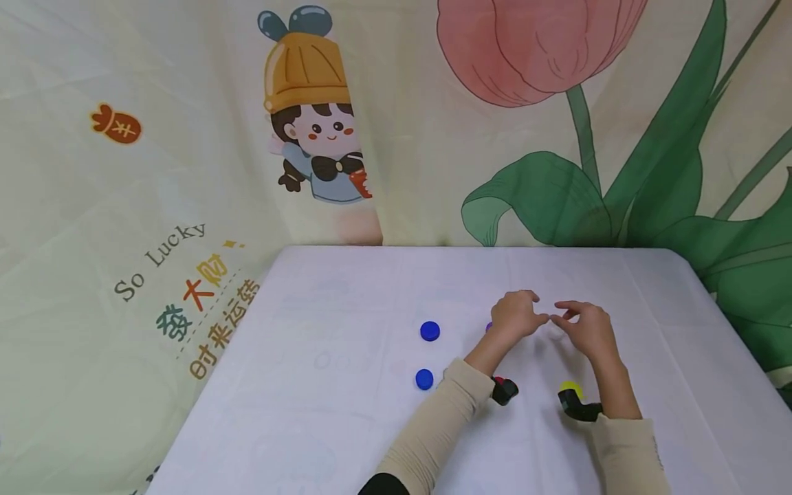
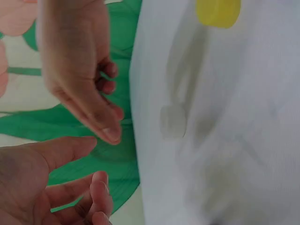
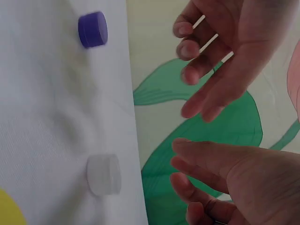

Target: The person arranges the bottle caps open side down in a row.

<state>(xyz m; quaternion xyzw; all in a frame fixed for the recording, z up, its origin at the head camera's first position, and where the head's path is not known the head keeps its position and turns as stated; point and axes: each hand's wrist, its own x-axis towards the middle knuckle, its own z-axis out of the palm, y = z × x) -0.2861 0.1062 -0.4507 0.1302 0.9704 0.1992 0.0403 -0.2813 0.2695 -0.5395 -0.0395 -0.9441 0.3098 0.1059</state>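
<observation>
Above the table, my left hand [image 1: 515, 316] and my right hand [image 1: 589, 331] face each other, thumbs and fingers pointing inward with a small gap between the fingertips. Nothing shows between the fingers of either hand. In the right wrist view a white cap [image 3: 104, 174] stands on the cloth below the hands. The purple cap [image 3: 93, 30] lies nearer the left hand and is mostly covered by it in the head view. A yellow cap [image 1: 570, 388] sits beside the right forearm, partly behind the black wrist strap.
Two blue caps, one farther back [image 1: 430, 331] and one nearer [image 1: 424, 379], lie left of the left arm. A red cap [image 1: 500, 379] shows partly behind the left wrist strap. The white-clothed table [image 1: 322, 302] ends at a printed curtain [image 1: 408, 137].
</observation>
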